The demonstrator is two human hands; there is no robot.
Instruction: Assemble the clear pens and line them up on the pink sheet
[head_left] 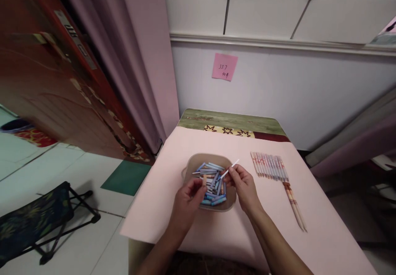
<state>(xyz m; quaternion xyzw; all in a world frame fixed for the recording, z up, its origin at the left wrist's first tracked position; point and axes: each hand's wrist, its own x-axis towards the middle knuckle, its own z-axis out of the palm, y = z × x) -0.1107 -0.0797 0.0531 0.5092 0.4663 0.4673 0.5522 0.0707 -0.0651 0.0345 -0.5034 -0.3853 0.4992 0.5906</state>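
A shallow beige bowl (191, 163) sits on a pink cloth-covered table and holds several short blue and grey rolled paper pieces (213, 184). My left hand (189, 196) hovers over the bowl's near left side, fingers pinched on a small piece. Over the bowl's right side, my right hand (243, 182) pinches a thin white stick (230, 168) that points up and to the right.
A row of long patterned paper rolls (270, 165) lies right of the bowl, two more (295, 207) nearer the table's right edge. A pink sticky note (224, 66) hangs on the wall. A folding stool (34, 217) stands on the floor at left beside a red-brown door (46, 89).
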